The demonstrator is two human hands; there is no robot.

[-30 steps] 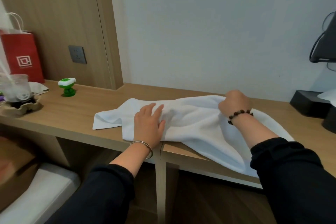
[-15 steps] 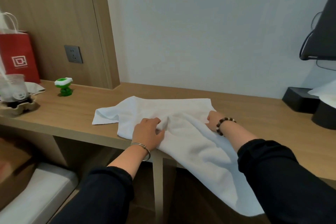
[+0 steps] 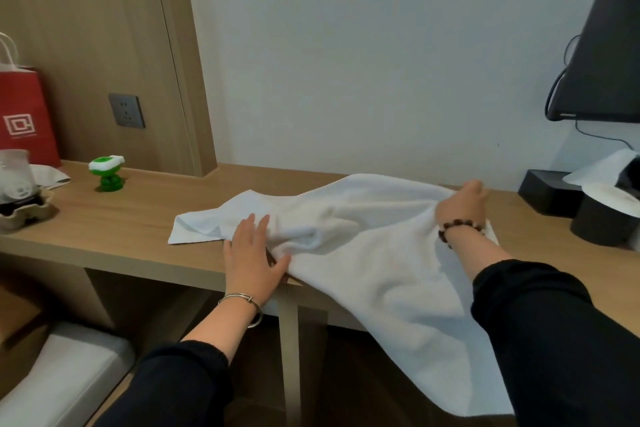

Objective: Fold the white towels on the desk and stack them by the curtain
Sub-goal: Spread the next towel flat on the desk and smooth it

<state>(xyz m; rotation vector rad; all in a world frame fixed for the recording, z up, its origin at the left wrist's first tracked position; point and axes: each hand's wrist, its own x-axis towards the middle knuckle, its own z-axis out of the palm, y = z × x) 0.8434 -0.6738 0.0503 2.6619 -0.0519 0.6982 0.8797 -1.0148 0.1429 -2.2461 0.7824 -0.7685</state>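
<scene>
Towel (image 3: 363,253): lower right, hangs off desk (image 3: 121,225).
Left hand (image 3: 254,253): fingers straight, pressing it.
Right hand (image 3: 462,210): fingers curled, gripping cloth.
Risk: hanging part (heavy) may drag it down.

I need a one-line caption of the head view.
Left hand flat on a rumpled white towel on the light wooden desk; right hand grips its far edge.

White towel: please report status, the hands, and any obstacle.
White towel unfolded, rumpled, one end hanging off desk. Left hand flat on it near front edge. Right hand grips its far part. Black box close on right.
</scene>
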